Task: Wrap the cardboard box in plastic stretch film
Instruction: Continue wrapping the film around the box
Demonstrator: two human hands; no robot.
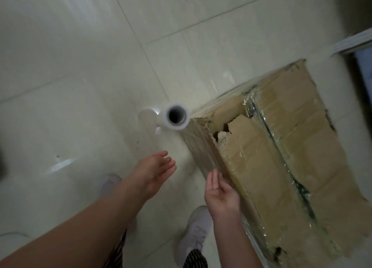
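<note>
A worn cardboard box [285, 147] stands on the tiled floor at the right, its top flaps torn near the left corner and its near side covered in shiny film. A roll of stretch film [177, 116] stands upright on the floor by the box's left corner, seen from above with its dark core showing. A sheet of film [201, 147] runs from the roll along the box's near side. My right hand [220, 193] is open with straight fingers at the film's lower edge beside the box. My left hand [155, 171] hovers open, empty, below the roll.
Pale glossy floor tiles [80, 86] stretch to the left and back. My two white shoes [193, 233] stand just below the hands. A dark doorway with a white frame [354, 44] lies at the upper right, behind the box.
</note>
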